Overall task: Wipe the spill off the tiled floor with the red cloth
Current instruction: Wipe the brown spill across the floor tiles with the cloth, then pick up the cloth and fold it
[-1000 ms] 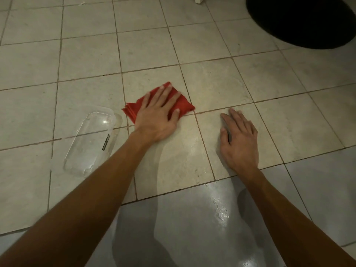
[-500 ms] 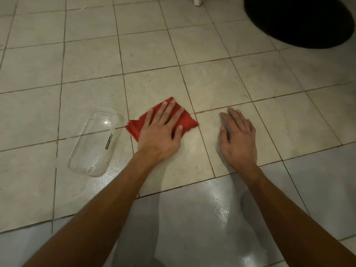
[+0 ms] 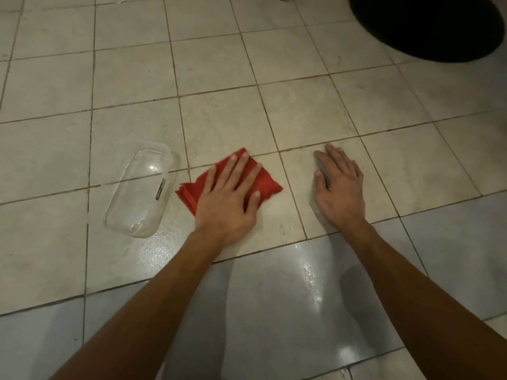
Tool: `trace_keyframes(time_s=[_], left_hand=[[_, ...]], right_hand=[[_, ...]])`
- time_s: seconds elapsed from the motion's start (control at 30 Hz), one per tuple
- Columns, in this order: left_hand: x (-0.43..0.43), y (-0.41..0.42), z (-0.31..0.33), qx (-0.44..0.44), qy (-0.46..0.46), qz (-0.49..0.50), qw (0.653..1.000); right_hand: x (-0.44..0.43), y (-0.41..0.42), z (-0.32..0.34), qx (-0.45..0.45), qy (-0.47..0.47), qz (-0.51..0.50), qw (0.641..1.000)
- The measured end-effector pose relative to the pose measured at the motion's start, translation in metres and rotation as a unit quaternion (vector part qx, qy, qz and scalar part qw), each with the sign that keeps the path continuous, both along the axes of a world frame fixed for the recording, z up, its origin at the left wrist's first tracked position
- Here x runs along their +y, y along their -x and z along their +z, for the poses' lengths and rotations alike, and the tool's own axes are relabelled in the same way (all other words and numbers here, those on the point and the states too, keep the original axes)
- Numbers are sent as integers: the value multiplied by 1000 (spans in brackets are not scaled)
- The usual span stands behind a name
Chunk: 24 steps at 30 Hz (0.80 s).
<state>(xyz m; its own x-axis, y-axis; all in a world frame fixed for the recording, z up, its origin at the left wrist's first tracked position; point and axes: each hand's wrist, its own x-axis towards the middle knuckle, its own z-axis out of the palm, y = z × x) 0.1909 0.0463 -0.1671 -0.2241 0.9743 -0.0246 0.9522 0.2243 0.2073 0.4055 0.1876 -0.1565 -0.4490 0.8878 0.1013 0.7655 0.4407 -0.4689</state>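
- Left hand [image 3: 227, 198]: laid flat, fingers straight and spread, palm pressing down on the red cloth [image 3: 270, 183]. No finger curls round the fabric.
- Red cloth: folded into a layered pad, lying on the tiled floor [image 3: 301, 105] across a grout line. It is just right of a clear plastic container [image 3: 140, 187] and not touching it.
- Right hand [image 3: 338, 187]: flat on bare tile to the right of the cloth, fingers straight and close together, holding nothing. It is judged to be bracing the person's weight.
- Spill [image 3: 153, 250]: a wet sheen lies on the tiles nearer the person than the cloth, below the container and between the forearms. Its full extent cannot be told, because lamp glare mixes with the wetness.
- Risk, cloth control: the pad is held by pressure alone. A quick stroke could let it slip from under the palm or unfold, which would smear the liquid rather than lift it.
- Risk, container: a stroke to the left would strike the container and push it along. Whether any liquid remains inside cannot be told.
- Risk, footing: the bracing hand rests beside wet tile and could slide if the film reaches under it.
- Risk, coverage: the cloth sits beyond most of the sheen, so the nearer patch may be missed.
- Black mat [image 3: 428, 26]: well apart, no concern.
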Motion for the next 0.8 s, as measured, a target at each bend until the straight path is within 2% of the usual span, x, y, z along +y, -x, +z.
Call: trace_keyframes(time_s=[0.1,0.23,0.4,0.5,0.8], left_hand=[[23,-15,5,-5,19,44,999],[10,-69,1,-14,1,-6,1000],[-29,-121,0,-40,7,-55,998],[-46,-117,8,-80,2,-54,995],[-99,-56,38,-137,-65,106,983]], right_hand=[[2,0,8,26,49,-6,998],[1,-10,27,143,139,-60,978],[-11,-33,40,192,131,-120,965],[-32,-36,44,181,114,-125,969],[-127,37,30,22,51,-40,998]])
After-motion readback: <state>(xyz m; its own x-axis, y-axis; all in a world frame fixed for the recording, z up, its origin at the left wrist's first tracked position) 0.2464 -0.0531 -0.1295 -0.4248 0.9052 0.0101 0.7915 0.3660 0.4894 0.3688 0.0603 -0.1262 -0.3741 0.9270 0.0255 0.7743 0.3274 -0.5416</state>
